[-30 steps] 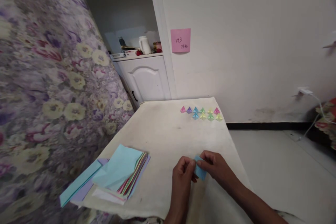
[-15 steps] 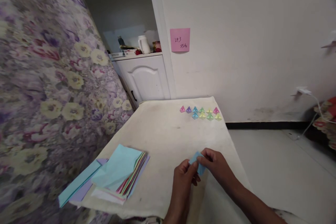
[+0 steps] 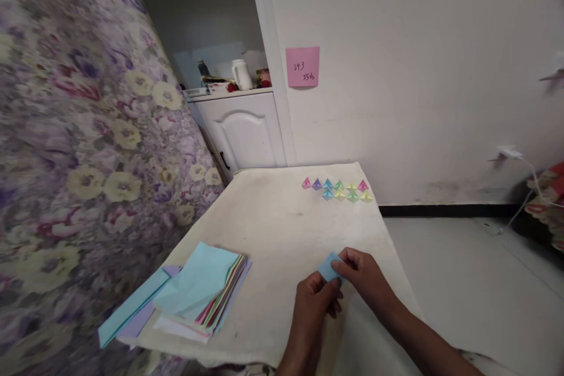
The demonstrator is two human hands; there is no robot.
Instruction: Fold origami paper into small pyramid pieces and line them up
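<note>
A small folded piece of blue paper [image 3: 328, 268] is held above the near right part of the table. My left hand [image 3: 315, 299] grips its lower edge, the thumb on top near the lower right corner. On its upper right side my right hand [image 3: 356, 268] pinches it between thumb and fingers. Both hands are closed on the paper, and the fingers behind it are partly hidden. Farther back, several small folded paper shapes [image 3: 339, 194] in pink, purple, blue, green and yellow stand in two rows.
A stack of coloured paper [image 3: 198, 282] with light blue on top lies at the table's left front, beside blue and purple strips [image 3: 132, 308]. The cream cloth-covered table [image 3: 268, 217] meets the wall. A flowered curtain [image 3: 110, 158] hangs left; a pink note [image 3: 302, 67] is on the wall.
My left thumb has slid right and down along the blue paper, uncovering more of its left part. My right hand has barely moved.
</note>
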